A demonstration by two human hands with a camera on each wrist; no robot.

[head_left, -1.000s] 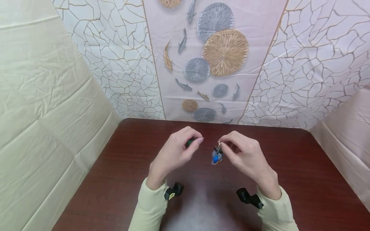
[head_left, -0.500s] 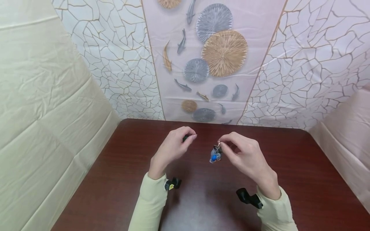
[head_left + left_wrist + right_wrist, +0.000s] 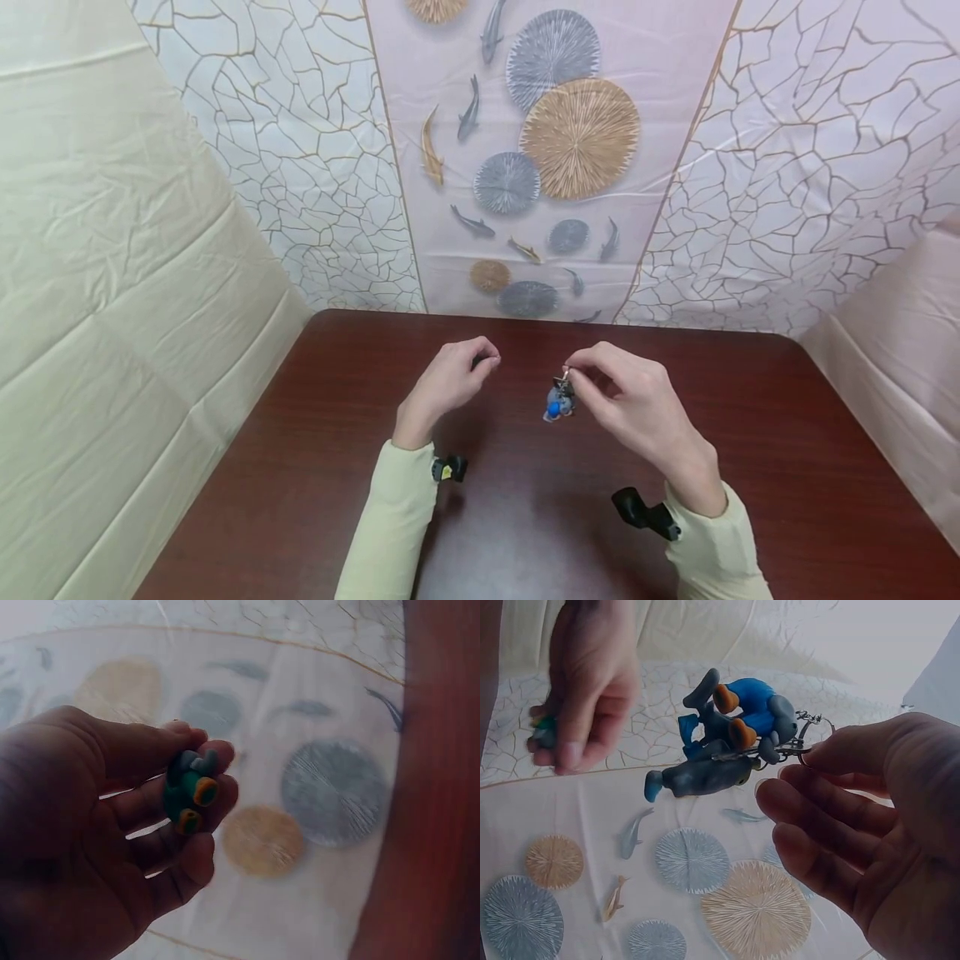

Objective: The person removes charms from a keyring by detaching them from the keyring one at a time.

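In the head view my left hand (image 3: 447, 382) and right hand (image 3: 637, 404) are raised over the table, a short way apart. My right thumb and index finger pinch the metal ring of a keychain (image 3: 761, 701). Several rubbery grey and blue figures with orange cuffs dangle from it, bunched on small chains. The left wrist view has a small dark green figure (image 3: 180, 789) with orange-rimmed ends and a grey part, gripped between my left thumb and fingers. Most of that figure is hidden by the hand in the head view.
A dark red-brown table (image 3: 300, 500) spreads beneath both hands. Behind it hangs a patterned cloth (image 3: 525, 275) with fish and round discs, and a pale creased cloth (image 3: 135, 292) stands on the left. Black wrist cameras (image 3: 645, 512) sit on both sleeves.
My left hand has drawn away to the left from the right hand, taking the green figure along. The right hand stays nearly in place, and its keychain has swung slightly left.
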